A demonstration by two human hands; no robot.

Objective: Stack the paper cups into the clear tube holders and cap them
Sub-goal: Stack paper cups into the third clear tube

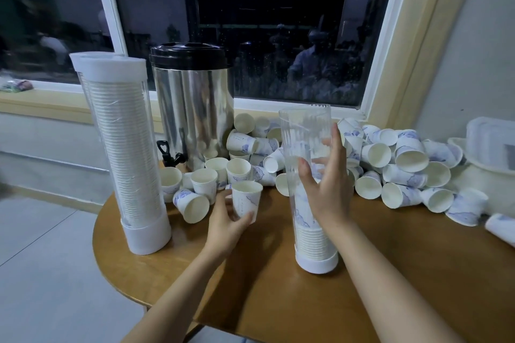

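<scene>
A white paper cup [247, 198] with blue print stands upright in my left hand [227, 224], whose fingers and thumb curl round its lower part. My right hand [327, 185] wraps around the middle of an uncapped clear tube holder [305, 131], which stands upright on a white base [316, 262]. A short stack of cups [313, 239] fills its bottom. At the left stands a second tube [122, 147], full of cups and closed with a white cap [110, 62]. Many loose cups [404, 170] lie heaped behind and to the right.
A steel drinks urn [195, 111] with a black lid and tap stands at the back of the round wooden table [264, 295]. White lidded containers [490, 145] sit at the far right. A dark window runs behind. The table edge curves away at the left.
</scene>
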